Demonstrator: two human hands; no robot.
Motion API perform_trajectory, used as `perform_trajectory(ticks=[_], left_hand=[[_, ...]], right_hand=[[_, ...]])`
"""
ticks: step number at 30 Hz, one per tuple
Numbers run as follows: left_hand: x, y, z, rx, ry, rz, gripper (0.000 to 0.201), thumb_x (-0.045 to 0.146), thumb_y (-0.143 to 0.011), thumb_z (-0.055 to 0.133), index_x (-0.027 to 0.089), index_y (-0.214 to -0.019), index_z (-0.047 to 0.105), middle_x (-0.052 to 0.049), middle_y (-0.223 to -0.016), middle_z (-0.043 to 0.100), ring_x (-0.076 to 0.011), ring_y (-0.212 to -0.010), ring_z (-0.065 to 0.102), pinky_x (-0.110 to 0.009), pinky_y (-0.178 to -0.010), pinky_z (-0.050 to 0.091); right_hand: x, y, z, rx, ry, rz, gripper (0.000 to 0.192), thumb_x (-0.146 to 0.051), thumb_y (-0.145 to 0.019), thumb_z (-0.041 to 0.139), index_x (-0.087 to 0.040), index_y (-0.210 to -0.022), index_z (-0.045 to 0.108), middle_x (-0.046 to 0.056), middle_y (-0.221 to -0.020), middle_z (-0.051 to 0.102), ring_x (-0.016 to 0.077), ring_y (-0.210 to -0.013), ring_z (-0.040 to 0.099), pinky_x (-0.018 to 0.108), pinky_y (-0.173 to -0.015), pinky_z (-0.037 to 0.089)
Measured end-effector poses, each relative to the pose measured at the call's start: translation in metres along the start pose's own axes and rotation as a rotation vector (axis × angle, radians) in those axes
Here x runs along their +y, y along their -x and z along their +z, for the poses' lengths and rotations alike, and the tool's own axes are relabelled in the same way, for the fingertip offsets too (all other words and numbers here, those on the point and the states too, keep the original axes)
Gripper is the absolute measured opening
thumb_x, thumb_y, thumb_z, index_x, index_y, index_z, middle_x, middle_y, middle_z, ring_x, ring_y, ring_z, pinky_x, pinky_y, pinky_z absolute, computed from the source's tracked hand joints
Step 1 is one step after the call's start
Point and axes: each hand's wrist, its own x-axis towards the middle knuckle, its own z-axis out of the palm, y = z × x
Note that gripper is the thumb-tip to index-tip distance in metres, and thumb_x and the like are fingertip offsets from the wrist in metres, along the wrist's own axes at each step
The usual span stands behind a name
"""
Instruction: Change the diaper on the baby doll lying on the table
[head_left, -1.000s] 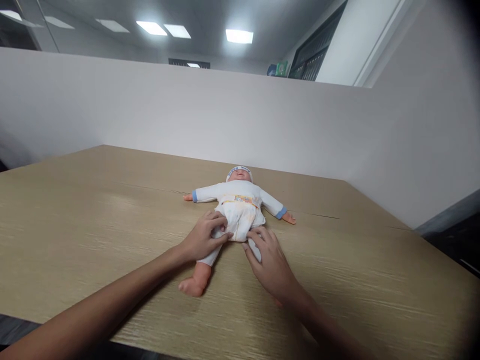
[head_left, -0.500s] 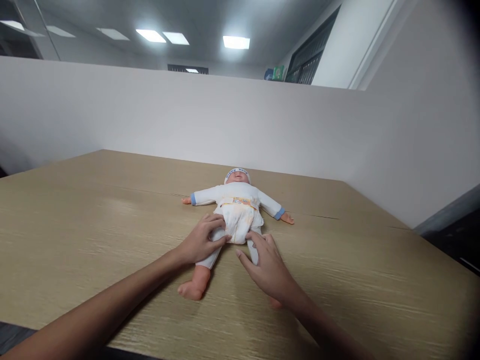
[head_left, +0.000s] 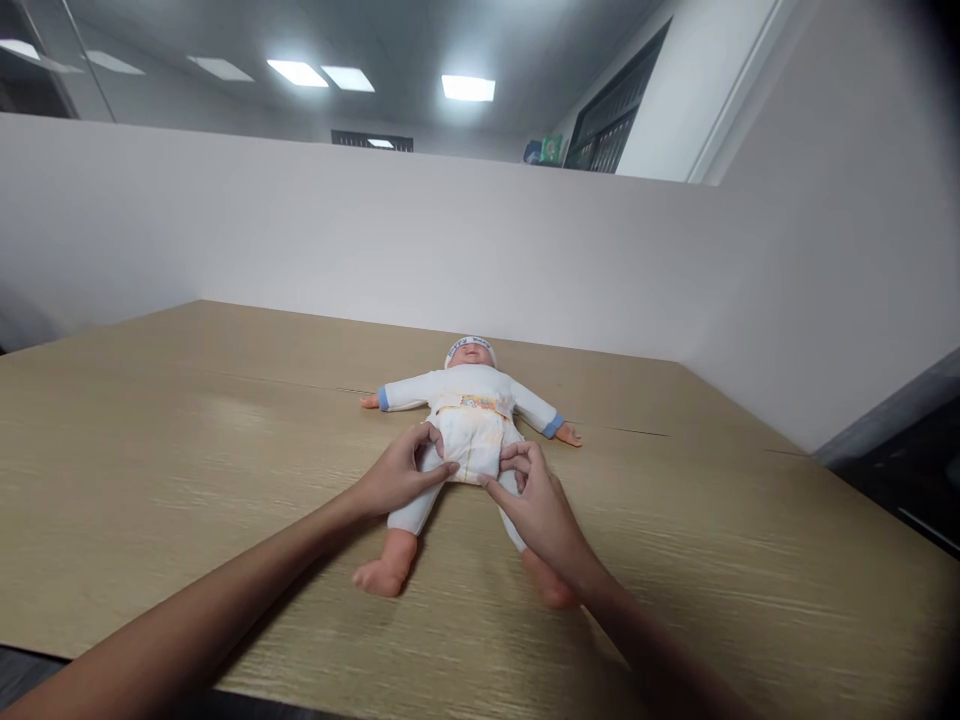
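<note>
A baby doll [head_left: 471,372] lies on its back on the table, arms spread and feet towards me. It has a white suit with blue cuffs and a lettered white cap. Over the suit, a white diaper [head_left: 474,440] with an orange patterned waist strip covers its hips. My left hand [head_left: 405,470] is curled at the diaper's left leg edge, thumb on its front. On the other side, my right hand [head_left: 536,495] holds the lower right edge between thumb and curled fingers. Some fingertips of both hands are hidden by the diaper and legs.
The wooden table [head_left: 247,440] has a thin seam running across behind the doll. A pale partition wall [head_left: 375,240] rises along its far side. Dark equipment [head_left: 907,470] stands beyond the right edge.
My right hand has moved its thumb up onto the diaper's lower edge, and its fingers have closed in. More of the doll's right-side leg and foot shows. My left hand's fingers have curled more.
</note>
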Motion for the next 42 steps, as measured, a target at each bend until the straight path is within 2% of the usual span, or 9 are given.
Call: perform_trajectory(ticks=[4,8,13,17,24,29,32,36,42], left_hand=[[-0.009,0.0,0.005,0.041,0.165,-0.032,0.041,0.039,-0.086,0.082,0.025,-0.1,0.047,0.004,-0.093,0.054,-0.0171,-0.087,0.053,-0.029,-0.078,0.042],[-0.012,0.002,0.007,0.125,0.154,-0.094,0.049,0.039,-0.08,0.088,0.023,-0.11,0.054,-0.001,-0.102,0.064,-0.0199,-0.094,0.062,-0.032,-0.085,0.047],[0.001,0.004,0.001,0.031,0.032,-0.134,0.04,0.046,-0.084,0.085,0.02,-0.111,0.069,-0.004,-0.103,0.075,-0.0251,-0.096,0.067,-0.036,-0.087,0.049],[0.012,0.003,-0.004,-0.062,-0.007,-0.161,0.038,0.055,-0.091,0.076,0.02,-0.106,0.076,-0.005,-0.108,0.077,-0.0272,-0.101,0.067,-0.038,-0.089,0.05],[0.019,0.004,-0.009,-0.072,0.197,-0.279,0.049,0.066,-0.091,0.07,0.022,-0.111,0.074,-0.009,-0.108,0.079,-0.031,-0.104,0.07,-0.042,-0.086,0.058],[0.019,0.004,-0.016,-0.104,0.279,-0.312,0.046,0.066,-0.091,0.072,0.022,-0.105,0.074,-0.009,-0.1,0.079,-0.0298,-0.099,0.071,-0.042,-0.084,0.059],[0.019,0.002,-0.017,-0.144,0.359,-0.328,0.045,0.065,-0.091,0.073,0.022,-0.105,0.072,-0.008,-0.105,0.078,-0.0286,-0.101,0.071,-0.042,-0.089,0.058],[0.016,0.001,-0.014,-0.125,0.45,-0.358,0.048,0.063,-0.088,0.078,0.02,-0.107,0.068,-0.008,-0.108,0.077,-0.0266,-0.103,0.071,-0.039,-0.092,0.056],[0.004,-0.001,-0.005,-0.045,0.417,-0.321,0.058,0.071,-0.083,0.08,0.018,-0.102,0.066,-0.006,-0.096,0.074,-0.0236,-0.09,0.069,-0.035,-0.079,0.054]], right_hand=[[0.0,-0.001,-0.005,0.025,0.039,0.045,0.04,-0.046,-0.082,0.078,-0.027,-0.105,0.052,0.004,-0.1,0.08,0.0275,-0.094,0.076,0.04,-0.086,0.053],[-0.004,0.001,-0.007,0.002,0.124,0.022,0.026,-0.042,-0.085,0.076,-0.025,-0.102,0.065,0.006,-0.104,0.082,0.0294,-0.1,0.076,0.041,-0.088,0.054],[-0.009,0.006,-0.006,-0.022,0.315,-0.029,0.022,-0.042,-0.09,0.073,-0.026,-0.103,0.078,0.008,-0.103,0.081,0.0342,-0.105,0.07,0.046,-0.091,0.052],[-0.01,0.007,-0.004,-0.031,0.321,-0.066,0.022,-0.041,-0.092,0.071,-0.025,-0.102,0.08,0.009,-0.105,0.081,0.0348,-0.11,0.067,0.047,-0.096,0.051],[0.001,-0.001,-0.004,0.009,0.113,0.037,0.037,-0.058,-0.092,0.066,-0.025,-0.1,0.08,0.008,-0.096,0.079,0.0292,-0.089,0.067,0.04,-0.079,0.053],[0.006,-0.006,-0.007,-0.121,-0.104,0.057,0.04,-0.061,-0.093,0.065,-0.022,-0.098,0.074,0.004,-0.09,0.075,0.024,-0.082,0.066,0.034,-0.075,0.053],[0.004,-0.005,-0.007,-0.116,-0.075,0.04,0.041,-0.062,-0.093,0.064,-0.022,-0.098,0.073,0.004,-0.09,0.076,0.0241,-0.081,0.067,0.034,-0.074,0.053],[-0.001,0.001,-0.008,0.004,0.119,0.022,0.04,-0.063,-0.093,0.065,-0.024,-0.094,0.075,0.004,-0.081,0.071,0.025,-0.076,0.064,0.035,-0.069,0.051],[-0.001,0.001,-0.011,0.123,0.252,-0.136,0.033,-0.056,-0.095,0.068,-0.025,-0.09,0.079,0.01,-0.112,0.07,0.0324,-0.11,0.065,0.05,-0.101,0.051]])
